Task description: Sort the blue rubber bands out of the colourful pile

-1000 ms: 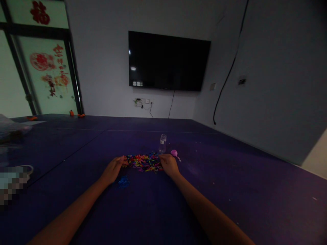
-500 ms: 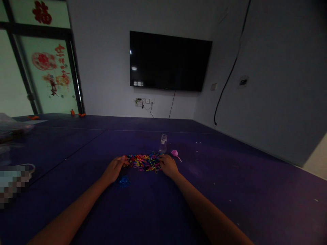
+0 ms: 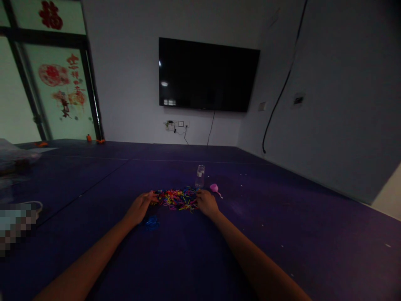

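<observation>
A heap of small coloured elastic bands (image 3: 177, 199) lies on the dark purple floor mat (image 3: 282, 242) in front of me. My left hand (image 3: 138, 207) rests at the heap's left edge, fingers bent and touching the bands. My right hand (image 3: 206, 203) sits at the right edge, fingers curled into the bands. A small separate bunch of blue bands (image 3: 152, 223) lies just below my left hand. A clear plastic bottle (image 3: 199, 176) stands upright behind the heap, with a pink cap (image 3: 214, 188) lying to its right.
A black wall-mounted television (image 3: 206, 75) hangs ahead above wall sockets (image 3: 174, 124). Glass doors with red paper cuttings (image 3: 59, 85) are at the left. A plastic bag (image 3: 14, 156) and a blurred-out object (image 3: 15, 223) lie at the far left.
My right hand has drawn slightly down and left along the heap's right edge. The left hand stays in place.
</observation>
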Demonstrator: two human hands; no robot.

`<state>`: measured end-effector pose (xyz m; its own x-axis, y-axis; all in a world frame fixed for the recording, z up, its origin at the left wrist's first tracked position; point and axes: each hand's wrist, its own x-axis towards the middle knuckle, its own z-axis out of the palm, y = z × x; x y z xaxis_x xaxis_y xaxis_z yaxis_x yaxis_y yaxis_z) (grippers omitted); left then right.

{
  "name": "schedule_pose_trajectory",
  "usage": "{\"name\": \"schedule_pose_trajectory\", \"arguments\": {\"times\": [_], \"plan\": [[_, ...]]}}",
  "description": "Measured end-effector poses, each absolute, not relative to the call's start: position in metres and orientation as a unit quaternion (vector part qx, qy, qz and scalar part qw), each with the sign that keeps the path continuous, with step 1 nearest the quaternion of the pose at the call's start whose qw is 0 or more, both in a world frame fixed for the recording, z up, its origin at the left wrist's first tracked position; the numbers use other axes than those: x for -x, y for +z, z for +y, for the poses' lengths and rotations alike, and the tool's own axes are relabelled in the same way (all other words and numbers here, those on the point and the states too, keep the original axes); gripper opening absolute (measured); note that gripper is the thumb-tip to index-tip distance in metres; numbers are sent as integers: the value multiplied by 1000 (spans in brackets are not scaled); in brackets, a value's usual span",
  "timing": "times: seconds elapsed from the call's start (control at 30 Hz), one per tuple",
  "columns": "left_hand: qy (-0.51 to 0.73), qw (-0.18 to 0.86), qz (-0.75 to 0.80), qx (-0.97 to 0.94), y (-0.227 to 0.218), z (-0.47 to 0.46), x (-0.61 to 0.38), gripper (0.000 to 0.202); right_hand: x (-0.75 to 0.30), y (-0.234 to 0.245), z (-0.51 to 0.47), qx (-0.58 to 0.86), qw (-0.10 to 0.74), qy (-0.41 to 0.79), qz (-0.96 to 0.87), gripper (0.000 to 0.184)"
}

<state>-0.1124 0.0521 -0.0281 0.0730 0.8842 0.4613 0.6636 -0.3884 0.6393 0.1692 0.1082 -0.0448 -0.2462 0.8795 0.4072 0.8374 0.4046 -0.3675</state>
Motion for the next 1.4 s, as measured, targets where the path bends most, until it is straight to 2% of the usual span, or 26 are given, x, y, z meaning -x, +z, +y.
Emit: {"name": "schedule_pose_trajectory", "arguments": {"times": [0.17, 0.37, 0.5, 0.67, 0.87, 1.1, 1.4], "plan": [[416, 132, 536, -722, -28, 53, 113, 62, -171, -47, 114, 525, 323, 56, -785, 33], [424, 116, 532, -724, -25, 49, 112, 61, -170, -45, 109, 451, 448, 107, -765, 32], [426, 77, 509, -744, -21, 44, 107, 51, -162, -38, 95, 414, 480, 111, -765, 32], [419, 20, 474, -774, -15, 36, 92, 34, -142, -32, 74, 357, 486, 158, -782, 33], [417, -10, 444, -793, -13, 27, 81, 33, -115, -29, 44, 266, 468, 221, -813, 30], [408, 58, 456, -789, -11, 26, 81, 18, -109, -25, 29, 242, 398, 131, -875, 37], [343, 119, 447, -818, -3, 29, 90, 12, -112, -23, 27, 229, 398, 111, -881, 39]]}}
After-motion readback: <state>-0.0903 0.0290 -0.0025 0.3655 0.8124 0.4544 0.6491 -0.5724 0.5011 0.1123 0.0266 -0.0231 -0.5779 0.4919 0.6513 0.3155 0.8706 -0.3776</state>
